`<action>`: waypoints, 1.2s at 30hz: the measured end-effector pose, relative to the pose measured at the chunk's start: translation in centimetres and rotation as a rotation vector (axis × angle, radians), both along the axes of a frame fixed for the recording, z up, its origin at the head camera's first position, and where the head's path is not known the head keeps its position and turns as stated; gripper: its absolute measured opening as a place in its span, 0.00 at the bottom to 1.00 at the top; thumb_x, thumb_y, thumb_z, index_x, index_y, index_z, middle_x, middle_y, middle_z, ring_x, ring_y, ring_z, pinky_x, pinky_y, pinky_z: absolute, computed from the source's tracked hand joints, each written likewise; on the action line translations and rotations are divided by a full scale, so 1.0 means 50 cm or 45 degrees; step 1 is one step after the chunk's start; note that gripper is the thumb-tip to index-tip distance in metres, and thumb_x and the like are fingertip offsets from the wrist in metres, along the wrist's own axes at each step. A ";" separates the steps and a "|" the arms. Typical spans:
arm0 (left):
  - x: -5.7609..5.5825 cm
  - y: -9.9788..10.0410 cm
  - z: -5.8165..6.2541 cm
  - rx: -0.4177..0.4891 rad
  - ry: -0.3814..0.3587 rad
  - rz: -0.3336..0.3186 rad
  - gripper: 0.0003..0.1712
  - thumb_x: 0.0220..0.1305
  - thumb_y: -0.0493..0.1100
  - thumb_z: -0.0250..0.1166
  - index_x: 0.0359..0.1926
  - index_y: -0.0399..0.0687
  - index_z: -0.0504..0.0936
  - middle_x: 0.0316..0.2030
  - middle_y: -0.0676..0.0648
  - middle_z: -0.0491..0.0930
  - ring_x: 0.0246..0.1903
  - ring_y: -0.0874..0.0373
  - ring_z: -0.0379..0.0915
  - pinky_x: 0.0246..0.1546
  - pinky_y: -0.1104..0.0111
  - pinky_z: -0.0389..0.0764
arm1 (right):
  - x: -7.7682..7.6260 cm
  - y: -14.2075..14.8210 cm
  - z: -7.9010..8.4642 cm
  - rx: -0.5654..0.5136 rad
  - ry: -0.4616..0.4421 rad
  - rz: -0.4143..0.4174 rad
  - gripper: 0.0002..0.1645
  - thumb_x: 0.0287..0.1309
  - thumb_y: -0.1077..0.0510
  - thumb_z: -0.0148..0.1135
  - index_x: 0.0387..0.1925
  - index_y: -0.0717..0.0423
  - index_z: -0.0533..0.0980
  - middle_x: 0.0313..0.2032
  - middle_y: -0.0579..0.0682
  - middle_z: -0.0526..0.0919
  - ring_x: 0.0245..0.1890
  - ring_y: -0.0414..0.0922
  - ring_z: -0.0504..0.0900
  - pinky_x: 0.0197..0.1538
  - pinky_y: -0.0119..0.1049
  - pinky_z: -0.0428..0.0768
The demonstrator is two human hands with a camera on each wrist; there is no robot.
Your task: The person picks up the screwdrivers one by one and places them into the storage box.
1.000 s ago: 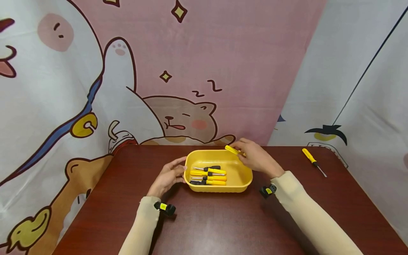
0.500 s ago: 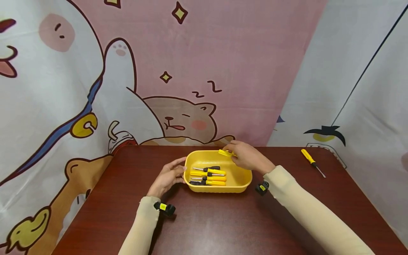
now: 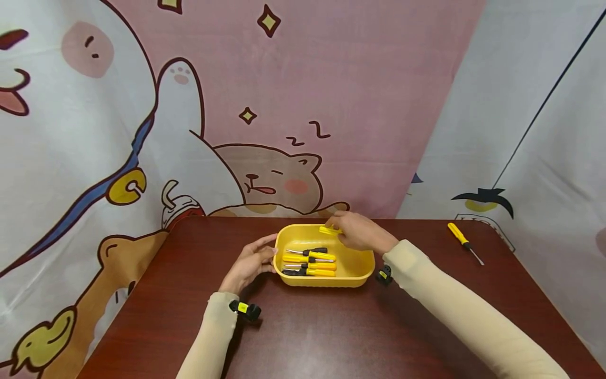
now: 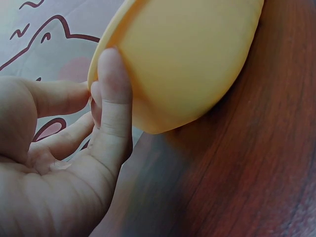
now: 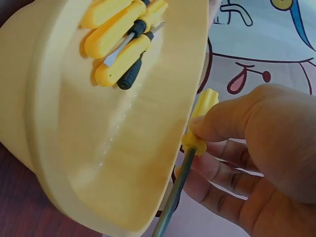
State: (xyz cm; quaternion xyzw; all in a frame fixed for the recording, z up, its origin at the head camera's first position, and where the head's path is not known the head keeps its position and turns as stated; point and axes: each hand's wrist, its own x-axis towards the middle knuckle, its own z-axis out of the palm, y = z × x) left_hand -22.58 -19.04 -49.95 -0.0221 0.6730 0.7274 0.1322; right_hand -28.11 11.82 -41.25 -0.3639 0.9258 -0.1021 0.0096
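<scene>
My left hand [image 3: 248, 265] pinches the left rim of a yellow plastic basin [image 3: 355, 266] on the table. In the left wrist view, one digit lies inside the rim of the basin [image 4: 182, 54] and other fingers sit behind it. My right hand [image 3: 361, 232] grips a yellow-handled screwdriver [image 3: 330, 230] over the basin's far rim. The right wrist view shows thumb and fingers round the handle of that screwdriver [image 5: 201, 111], its metal shaft pointing back toward the wrist. Several yellow and black screwdrivers [image 3: 322, 266] lie in the basin's left half, mostly sideways.
Another yellow-handled screwdriver [image 3: 458, 233] lies on the dark red-brown table [image 3: 312, 331] at the far right. A cartoon-printed cloth [image 3: 379, 105] hangs directly behind the table's back edge.
My right hand has moved left and slightly down over the basin with the screwdriver, whose handle now lies nearly level. The left hand keeps its hold on the rim.
</scene>
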 end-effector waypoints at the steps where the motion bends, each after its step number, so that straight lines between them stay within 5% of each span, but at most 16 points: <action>1: 0.000 0.000 0.000 -0.002 0.005 -0.002 0.29 0.73 0.36 0.60 0.73 0.50 0.70 0.52 0.30 0.80 0.33 0.54 0.81 0.32 0.65 0.87 | -0.001 -0.002 -0.001 0.010 -0.005 0.008 0.22 0.62 0.67 0.65 0.58 0.54 0.82 0.53 0.52 0.84 0.50 0.49 0.86 0.55 0.46 0.86; 17: 0.000 -0.003 -0.004 -0.011 -0.007 0.004 0.28 0.73 0.37 0.61 0.71 0.53 0.72 0.53 0.31 0.80 0.34 0.54 0.81 0.33 0.64 0.87 | -0.018 -0.033 -0.015 0.148 -0.040 0.195 0.24 0.61 0.68 0.65 0.59 0.56 0.81 0.53 0.53 0.84 0.48 0.47 0.85 0.54 0.44 0.86; 31: 0.000 -0.003 0.001 -0.001 0.001 -0.004 0.28 0.73 0.36 0.60 0.71 0.52 0.72 0.55 0.28 0.78 0.34 0.54 0.82 0.33 0.65 0.87 | -0.043 -0.079 -0.022 0.278 -0.064 0.216 0.21 0.64 0.65 0.63 0.58 0.52 0.81 0.49 0.50 0.84 0.42 0.42 0.80 0.50 0.39 0.84; 36: 0.001 -0.004 -0.001 0.000 -0.003 0.002 0.27 0.73 0.36 0.61 0.71 0.53 0.73 0.53 0.30 0.80 0.34 0.54 0.81 0.33 0.65 0.87 | -0.044 -0.103 -0.027 0.339 -0.079 0.202 0.23 0.66 0.62 0.65 0.62 0.49 0.80 0.54 0.48 0.84 0.49 0.42 0.82 0.58 0.41 0.84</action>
